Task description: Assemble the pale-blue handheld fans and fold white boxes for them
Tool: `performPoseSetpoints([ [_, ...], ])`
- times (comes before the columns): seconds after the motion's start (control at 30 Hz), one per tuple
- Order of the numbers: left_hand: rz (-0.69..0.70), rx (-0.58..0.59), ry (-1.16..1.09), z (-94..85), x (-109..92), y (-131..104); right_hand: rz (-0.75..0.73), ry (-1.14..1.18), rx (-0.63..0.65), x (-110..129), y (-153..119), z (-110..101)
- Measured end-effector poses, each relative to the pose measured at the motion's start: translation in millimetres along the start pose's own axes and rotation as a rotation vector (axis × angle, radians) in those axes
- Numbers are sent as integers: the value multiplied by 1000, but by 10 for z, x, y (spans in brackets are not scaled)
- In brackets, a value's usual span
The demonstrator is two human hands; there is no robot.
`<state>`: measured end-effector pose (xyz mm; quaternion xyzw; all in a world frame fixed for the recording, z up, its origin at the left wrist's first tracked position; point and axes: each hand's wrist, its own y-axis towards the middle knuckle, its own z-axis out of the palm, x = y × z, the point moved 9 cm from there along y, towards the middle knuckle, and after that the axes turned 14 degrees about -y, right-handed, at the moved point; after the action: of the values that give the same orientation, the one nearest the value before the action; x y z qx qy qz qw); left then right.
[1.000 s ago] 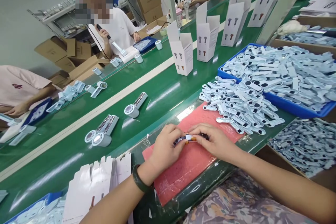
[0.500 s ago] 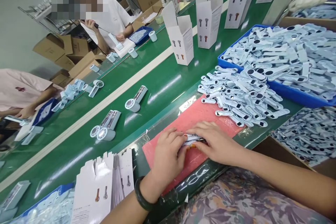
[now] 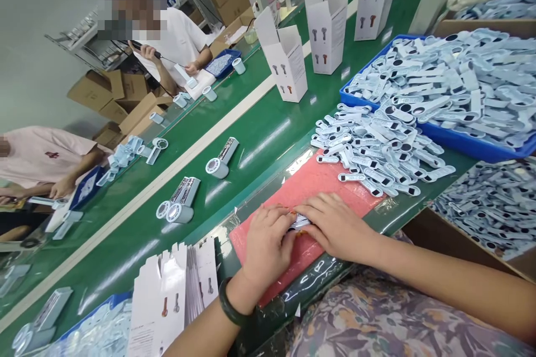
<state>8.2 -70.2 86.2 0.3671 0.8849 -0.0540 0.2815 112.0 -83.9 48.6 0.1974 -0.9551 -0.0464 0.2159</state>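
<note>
Since half a second ago our hands have slid a little left on the pad and the view has swung so the belt's parts sit lower; the part between our fingers now shows less. Our left hand [image 3: 267,240] and right hand [image 3: 335,226] lie palm down on the red pad [image 3: 318,184], fingertips meeting over 1 small pale part [image 3: 299,223]. Both sets of fingers are curled close together and pinch that part from either side, pressing it onto the pad; how the thumbs sit we cannot tell.

To do this well, we judge, we keep the part flat on the pad, hold it steady with the left fingers and press evenly with the right, so nothing skews or slips.

The loose pile [image 3: 372,150] of like parts lies just beyond the pad, the blue tray [image 3: 469,145] behind it, well within reach. White boxes [image 3: 285,61] stand on the green belt [image 3: 251,139], and flat cartons [image 3: 167,295] lie by our left wrist.
</note>
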Motion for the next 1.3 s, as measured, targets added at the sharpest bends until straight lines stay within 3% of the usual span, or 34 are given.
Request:
performPoseSetpoints([
  [0.17,35,123,274,22,-76,-19,7,141,-31,-96,-32,-112],
  [0.27,118,195,384,-104,-61,164,68,32,-186,-305,9,-385],
  [0.37,184,160,520,-397,105,678,228,-322,-332,-595,115,-679],
  [0.5,21,39,667,-781,668,1665,273,-663,-278,-799,384,-680],
  [0.6,-92,3,662,-835,1103,2252,257,-755,-245,-847,535,-580],
  [0.7,-177,28,615,-753,1450,2509,254,-740,-272,-823,568,-586],
  [0.77,-239,27,578,-759,1628,2460,220,-665,-298,-732,522,-611],
  [0.83,-328,-16,555,-882,1800,2245,162,-544,-308,-586,429,-585],
  [0.97,-545,-50,498,-1210,2153,1542,24,-307,-242,-247,200,-260],
  [1.07,-600,-28,410,-1306,2216,1077,-3,-231,-235,-139,86,-37],
  [1.17,-498,-21,324,-1241,1911,765,-11,-190,-248,-155,33,-41],
  [1.3,-301,51,206,-905,1149,422,-18,34,-270,-199,-37,-376],
])
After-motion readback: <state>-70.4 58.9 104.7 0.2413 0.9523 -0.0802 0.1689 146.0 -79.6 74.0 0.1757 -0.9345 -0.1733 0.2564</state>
